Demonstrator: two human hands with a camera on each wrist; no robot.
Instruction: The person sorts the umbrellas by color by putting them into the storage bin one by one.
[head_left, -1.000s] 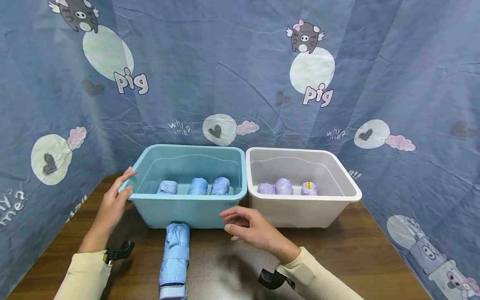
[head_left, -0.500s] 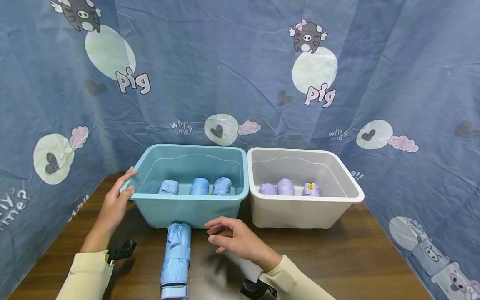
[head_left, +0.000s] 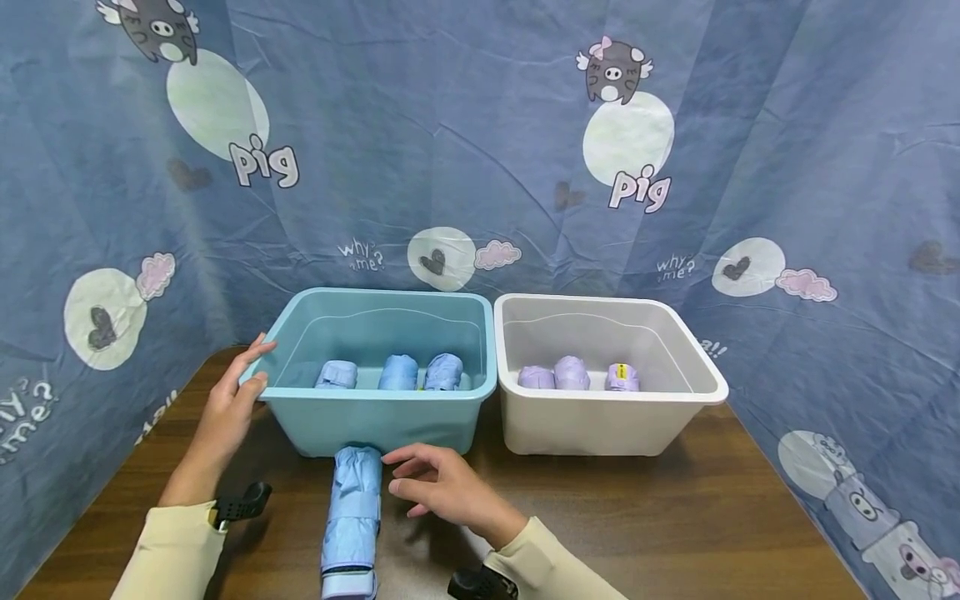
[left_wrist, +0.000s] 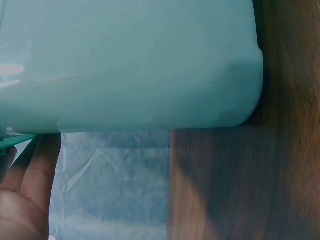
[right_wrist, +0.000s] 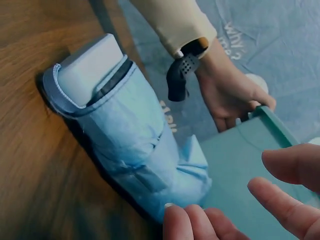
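A folded light-blue umbrella (head_left: 352, 521) lies on the table, its top end at the front wall of the teal bin (head_left: 375, 425). My left hand (head_left: 231, 404) grips this bin by its left front corner, the fingers and thumb at the rim. The left wrist view shows fingers (left_wrist: 40, 170) under the rim's edge. My right hand (head_left: 442, 487) hovers just right of the umbrella's upper end, fingers loosely bent and holding nothing. In the right wrist view its fingertips (right_wrist: 177, 220) overlap the umbrella's end, and the pale handle (right_wrist: 90, 67) shows at the other end.
Several blue rolled umbrellas (head_left: 399, 372) stand inside the teal bin. Right beside it is a white bin (head_left: 592, 425) with purple rolled umbrellas (head_left: 572, 373). A printed blue curtain (head_left: 480, 150) hangs behind the wooden table (head_left: 637, 517).
My right hand has moved left and slightly down, from before the gap between the bins to beside the blue umbrella. The left hand stays on the bin's rim.
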